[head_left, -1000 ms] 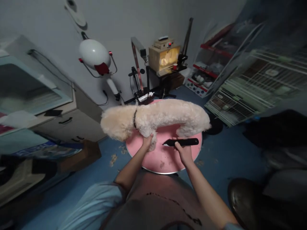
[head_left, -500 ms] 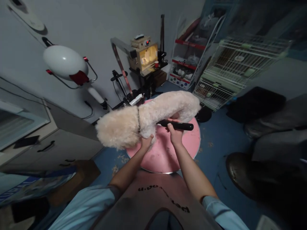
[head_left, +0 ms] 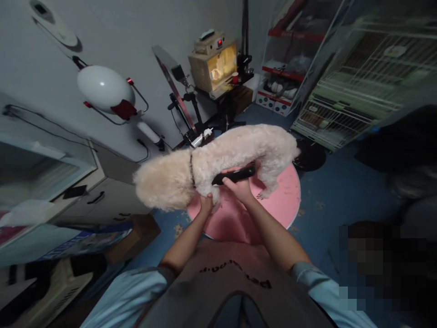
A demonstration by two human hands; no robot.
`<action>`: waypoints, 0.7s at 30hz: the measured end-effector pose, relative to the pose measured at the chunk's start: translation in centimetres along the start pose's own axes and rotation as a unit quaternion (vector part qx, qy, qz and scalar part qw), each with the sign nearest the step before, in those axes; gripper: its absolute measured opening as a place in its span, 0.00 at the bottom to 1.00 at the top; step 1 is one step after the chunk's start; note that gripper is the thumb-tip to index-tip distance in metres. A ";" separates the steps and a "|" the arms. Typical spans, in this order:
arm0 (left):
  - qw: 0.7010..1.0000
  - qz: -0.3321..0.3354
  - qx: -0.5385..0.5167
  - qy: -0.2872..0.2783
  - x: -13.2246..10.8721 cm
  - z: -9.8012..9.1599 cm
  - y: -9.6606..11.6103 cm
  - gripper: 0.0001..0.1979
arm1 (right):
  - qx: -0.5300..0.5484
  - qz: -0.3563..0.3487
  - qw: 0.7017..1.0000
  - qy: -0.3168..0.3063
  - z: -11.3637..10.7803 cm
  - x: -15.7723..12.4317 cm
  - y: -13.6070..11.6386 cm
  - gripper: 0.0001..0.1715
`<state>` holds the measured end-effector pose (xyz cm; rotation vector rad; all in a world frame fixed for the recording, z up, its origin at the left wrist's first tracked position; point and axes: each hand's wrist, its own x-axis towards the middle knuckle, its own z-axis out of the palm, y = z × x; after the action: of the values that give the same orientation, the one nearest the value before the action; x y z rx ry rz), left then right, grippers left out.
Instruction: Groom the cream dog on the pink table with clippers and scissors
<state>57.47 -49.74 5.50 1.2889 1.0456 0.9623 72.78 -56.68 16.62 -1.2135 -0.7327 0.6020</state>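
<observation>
A cream, curly-coated dog (head_left: 239, 143) with a thin dark collar (head_left: 191, 171) stands on a round pink table (head_left: 235, 223), its head to the left. My right hand (head_left: 239, 187) is wrapped round black hair clippers (head_left: 235, 175), their front end against the dog's side behind the front leg. My left hand (head_left: 206, 204) is closed on the dog's front leg (head_left: 214, 196), low at the chest. Fur hides part of the left fingers. The clippers' cutting edge cannot be made out.
A white lamp-like unit (head_left: 105, 89) on an arm hangs at the left wall. Behind the table are a lit wooden box (head_left: 211, 68) and a metal arm (head_left: 174, 86). Wire cages (head_left: 334, 118) and a shelf rack (head_left: 287, 73) stand right. Fur clumps (head_left: 178, 230) lie on the floor.
My right hand has moved the clippers left and forward along the dog's side, toward the front leg. The left hand keeps its hold. The whole view has shifted slightly.
</observation>
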 end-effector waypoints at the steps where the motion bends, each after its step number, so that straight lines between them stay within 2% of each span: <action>1: 1.000 0.004 -0.004 0.005 -0.1 0.0 0.1 0.52 | -0.004 0.009 1.000 -0.030 0.4 0.2 0.1 0.15; 4: 1.000 0.003 -0.014 0.021 -0.3 0.0 0.5 0.55 | -0.003 0.072 0.991 -0.112 0.8 0.6 1.1 0.15; 7: 0.999 -0.004 -0.018 0.028 -0.4 -0.1 1.0 0.55 | 0.013 0.127 0.976 -0.176 -0.2 0.8 2.1 0.16; 10: 0.999 -0.009 -0.017 0.037 -0.5 -0.4 1.6 0.54 | 0.060 0.133 0.975 -0.170 -1.0 1.1 2.0 0.16; 13: 0.999 -0.009 -0.018 0.035 -0.5 -0.8 2.3 0.50 | 0.100 0.128 0.972 -0.169 -0.6 1.3 1.7 0.17; 17: 0.997 -0.063 -0.037 0.013 -0.3 -1.0 3.4 0.37 | 0.109 0.150 0.962 -0.199 0.3 0.9 2.5 0.16; 21: 0.993 -0.108 -0.053 0.001 -0.3 -0.9 3.9 0.33 | 0.143 0.176 0.949 -0.221 -0.9 -0.4 4.2 0.17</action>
<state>56.54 -49.59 9.41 1.0637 1.0963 0.8441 73.09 -56.47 12.35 -0.9497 -0.7701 1.2611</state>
